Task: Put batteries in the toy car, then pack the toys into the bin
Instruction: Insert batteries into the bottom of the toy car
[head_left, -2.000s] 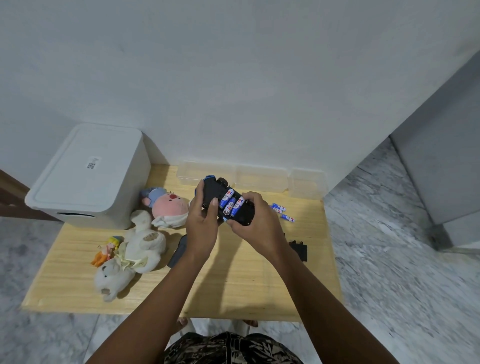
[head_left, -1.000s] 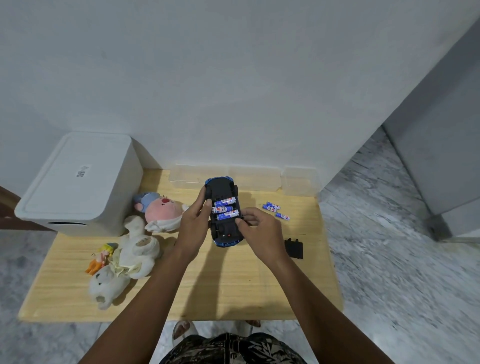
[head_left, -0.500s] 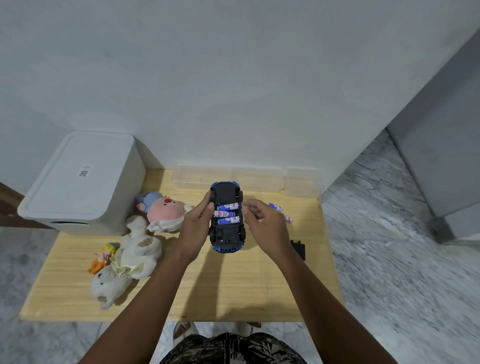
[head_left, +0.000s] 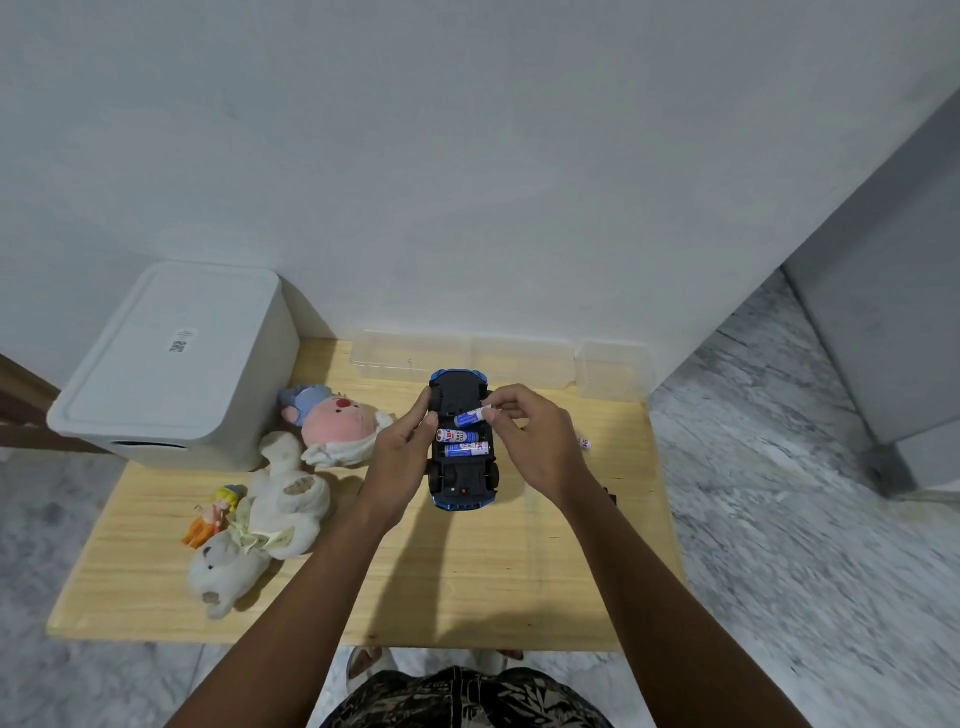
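Head view: the car (head_left: 462, 447) lies belly-up on the table (head_left: 467, 587), steadied by the left hand (head_left: 402, 454), whose fingers curl round its side. The right hand (head_left: 530, 441) pinches a battery (head_left: 471, 415) by one end, its other end dipping into the top slot; two more batteries (head_left: 462, 442) already sit in the bay. To seat it well, I would match its polarity to the slot, press the spring end first, then push the raised end flat while the left hand braces the car. The middle cell's label seems to read "ABC"; the bin (head_left: 176, 364) carries a sticker too small to read. A spare cell (head_left: 585, 444) lies just right.
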